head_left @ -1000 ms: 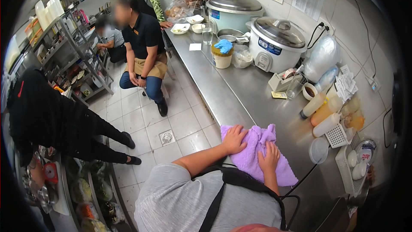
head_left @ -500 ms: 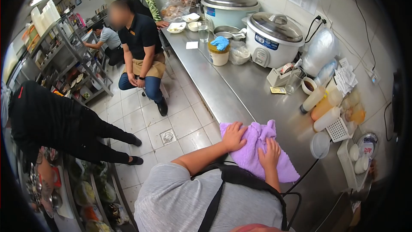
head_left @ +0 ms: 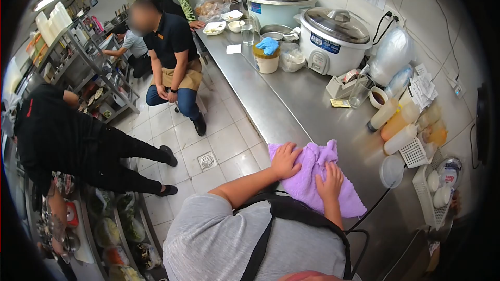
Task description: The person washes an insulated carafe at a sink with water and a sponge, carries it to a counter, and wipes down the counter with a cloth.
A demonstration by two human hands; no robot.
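A purple towel (head_left: 307, 182) lies bunched and creased on the steel counter (head_left: 281, 119), right in front of my body. On its left part rests my left hand (head_left: 285, 161), palm down with the fingers spread. My right hand (head_left: 329, 183) lies flat on the right side of the same cloth, fingers stretched forward. Neither hand grips the fabric; both press on it from above. A black cord (head_left: 371, 211) runs beside the towel's right corner.
Two rice cookers (head_left: 336, 34) stand along the wall, near a tub with a blue glove (head_left: 268, 46). Sauce bottles (head_left: 398, 125) and white baskets (head_left: 429, 198) line the right. A seated person (head_left: 174, 54) and a person in black (head_left: 67, 135) are to the left.
Both hands stay on the towel in nearly the same place. The view shifts slightly. At left, the person in black has shifted, and a forearm now shows near the shelf.
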